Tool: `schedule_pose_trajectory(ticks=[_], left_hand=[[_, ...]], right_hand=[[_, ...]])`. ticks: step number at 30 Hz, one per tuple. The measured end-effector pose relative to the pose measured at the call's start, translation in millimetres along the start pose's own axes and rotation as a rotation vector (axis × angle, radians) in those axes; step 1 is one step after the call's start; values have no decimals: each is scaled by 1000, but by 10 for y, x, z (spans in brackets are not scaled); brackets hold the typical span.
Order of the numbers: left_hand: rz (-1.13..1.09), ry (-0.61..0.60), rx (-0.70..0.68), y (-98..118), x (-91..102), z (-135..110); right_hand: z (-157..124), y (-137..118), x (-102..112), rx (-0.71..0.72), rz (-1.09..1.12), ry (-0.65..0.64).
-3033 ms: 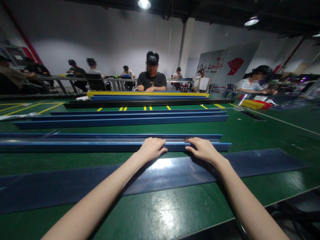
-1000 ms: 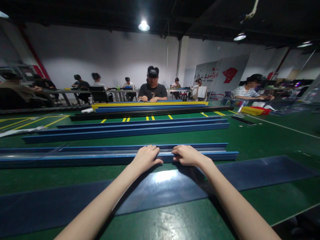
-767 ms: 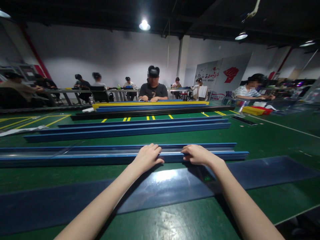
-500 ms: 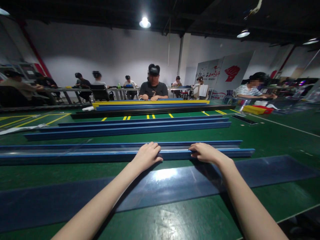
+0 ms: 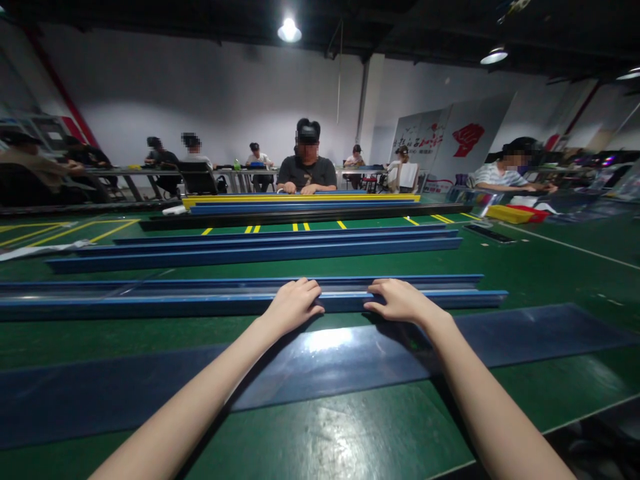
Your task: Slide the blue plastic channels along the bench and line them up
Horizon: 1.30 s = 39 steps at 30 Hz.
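The long, straight, blue, plastic-looking channel (image 5: 345,303) crosses the middle of the frame on the glossy green tabletop (image 5: 270,443), its long axis nearly level from the left edge to right of centre; the left hand (image 5: 296,304), near the centre, is curled around its near wall; the right hand (image 5: 399,301) bends over that wall, its grip impossible to tell, and is nearer the visible right end; below them, apart, lies the flat, translucent, dark-blue strip (image 5: 330,363), slanting up rightward.
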State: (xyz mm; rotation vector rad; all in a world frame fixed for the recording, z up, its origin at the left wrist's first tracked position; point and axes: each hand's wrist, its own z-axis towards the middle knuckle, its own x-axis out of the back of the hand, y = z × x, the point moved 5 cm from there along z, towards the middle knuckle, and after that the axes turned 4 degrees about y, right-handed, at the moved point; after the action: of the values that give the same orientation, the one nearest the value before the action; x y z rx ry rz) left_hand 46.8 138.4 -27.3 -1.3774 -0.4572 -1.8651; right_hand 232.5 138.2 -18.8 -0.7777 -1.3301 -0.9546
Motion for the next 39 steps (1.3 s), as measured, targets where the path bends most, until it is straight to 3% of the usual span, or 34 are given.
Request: schedule_pose_trajectory(ticks=[6,17,39], left_hand=[[-49,-6,10,1,16,-1],[-60,-18,15,-1,-6,0],[-133,-45,21,-23,-16,-2]], right_hand=[[55,-131,-24,63,51,63],[82,-109,-106,102,123,72],[92,-113,-74,20,100,20]])
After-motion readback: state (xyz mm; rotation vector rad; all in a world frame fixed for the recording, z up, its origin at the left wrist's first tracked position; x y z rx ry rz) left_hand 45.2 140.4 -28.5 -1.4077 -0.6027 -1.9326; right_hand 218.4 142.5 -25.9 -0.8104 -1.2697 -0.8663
